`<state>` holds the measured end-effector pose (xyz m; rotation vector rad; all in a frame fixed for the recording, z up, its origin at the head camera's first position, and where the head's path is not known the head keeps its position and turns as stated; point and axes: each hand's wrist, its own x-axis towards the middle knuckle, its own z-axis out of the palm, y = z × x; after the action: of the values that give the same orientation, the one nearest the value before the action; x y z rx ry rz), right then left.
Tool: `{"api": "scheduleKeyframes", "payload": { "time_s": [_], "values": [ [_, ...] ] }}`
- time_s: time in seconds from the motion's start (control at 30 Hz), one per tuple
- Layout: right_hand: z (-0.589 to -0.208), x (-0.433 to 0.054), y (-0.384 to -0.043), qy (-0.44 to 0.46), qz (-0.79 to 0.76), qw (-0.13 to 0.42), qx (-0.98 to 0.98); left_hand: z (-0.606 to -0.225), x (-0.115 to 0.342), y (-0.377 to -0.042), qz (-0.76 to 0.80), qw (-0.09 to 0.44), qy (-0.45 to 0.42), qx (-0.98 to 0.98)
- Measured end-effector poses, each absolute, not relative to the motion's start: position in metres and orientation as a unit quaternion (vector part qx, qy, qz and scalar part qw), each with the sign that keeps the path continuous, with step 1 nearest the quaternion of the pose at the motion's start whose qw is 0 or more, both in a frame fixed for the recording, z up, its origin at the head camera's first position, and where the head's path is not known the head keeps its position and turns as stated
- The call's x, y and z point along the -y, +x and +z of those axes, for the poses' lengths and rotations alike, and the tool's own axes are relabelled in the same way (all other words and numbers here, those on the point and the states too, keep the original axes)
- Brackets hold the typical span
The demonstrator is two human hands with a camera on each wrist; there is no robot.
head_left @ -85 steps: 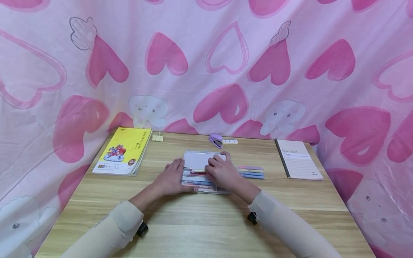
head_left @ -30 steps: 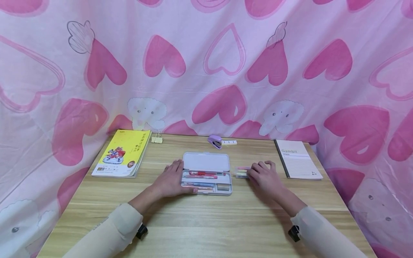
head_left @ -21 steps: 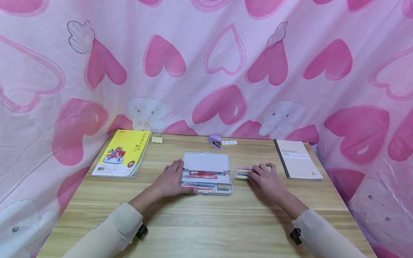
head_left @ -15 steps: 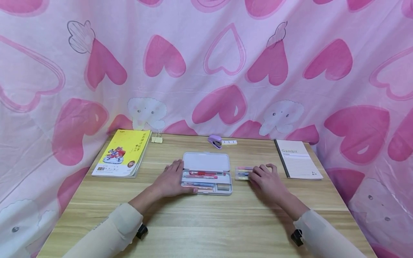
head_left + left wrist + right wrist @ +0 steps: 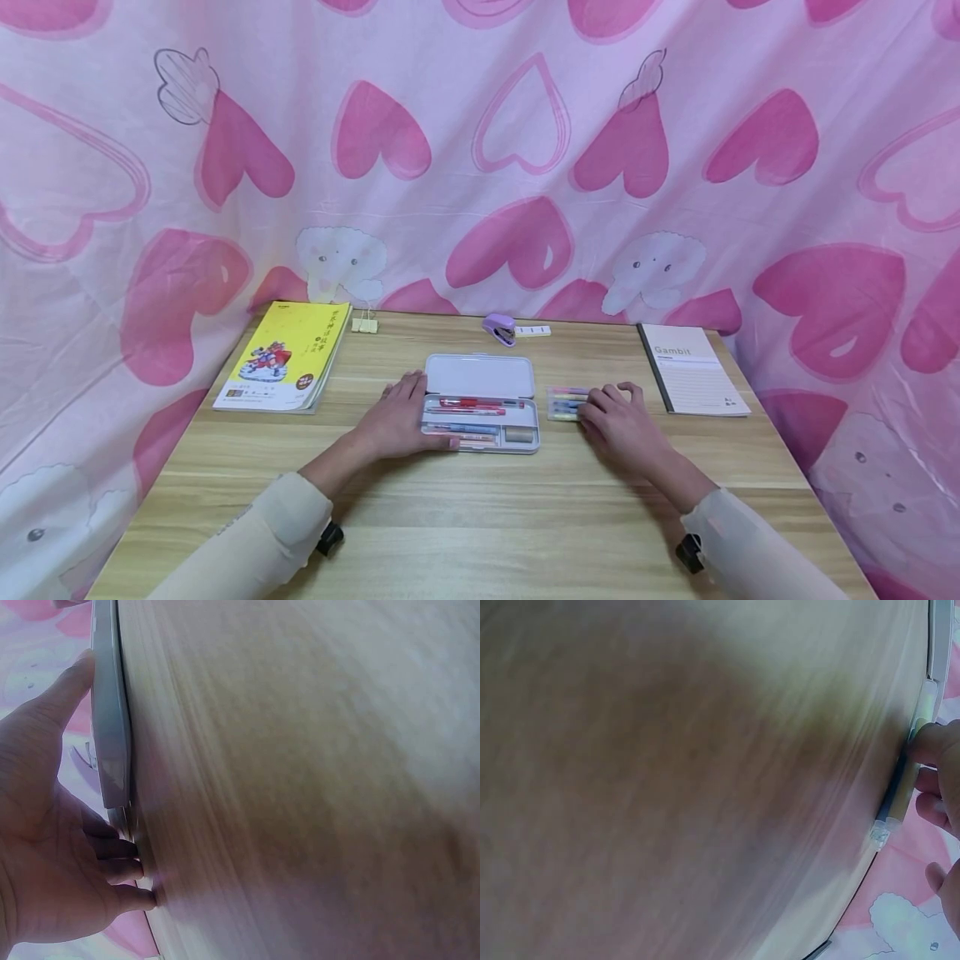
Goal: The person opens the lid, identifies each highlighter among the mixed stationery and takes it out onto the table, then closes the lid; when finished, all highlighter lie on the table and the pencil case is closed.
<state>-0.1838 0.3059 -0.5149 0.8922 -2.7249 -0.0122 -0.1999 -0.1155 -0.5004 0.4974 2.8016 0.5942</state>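
My left hand (image 5: 393,422) rests against the left end of an open white pencil case (image 5: 480,379). Its thumb lies along the front edge, and its straight fingers reach past the corner (image 5: 112,780). Red pens (image 5: 480,404) sit in the back compartment; a blue pen (image 5: 465,428) and a tan block (image 5: 519,435) are in the front. To the right of the case, my right hand (image 5: 618,421) pinches a yellow pen (image 5: 905,791) at the near side of a row of coloured pens (image 5: 564,394). A dark blue pen (image 5: 892,787) lies alongside it; the fingers hide the pens' right ends.
A yellow book (image 5: 288,354) lies at the left and a white notepad (image 5: 696,371) at the right. Along the back edge are a binder clip (image 5: 365,322), a purple stapler (image 5: 499,328) and a strip of staples (image 5: 533,331). A pink heart-patterned curtain hangs behind.
My right hand has left the case, moved right and brought a pen to the row. During the last half second it has barely moved. The left hand has stayed at the case.
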Motion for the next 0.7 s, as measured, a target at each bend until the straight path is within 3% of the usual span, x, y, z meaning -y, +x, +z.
{"api": "scheduleKeyframes", "payload": {
  "time_s": [0.7],
  "values": [
    [-0.5135,-0.3065,-0.1841,0.309,0.001,0.140,0.941,-0.5013,0.1149,-0.2001,0.200,0.115,0.172,-0.958]
  ]
}}
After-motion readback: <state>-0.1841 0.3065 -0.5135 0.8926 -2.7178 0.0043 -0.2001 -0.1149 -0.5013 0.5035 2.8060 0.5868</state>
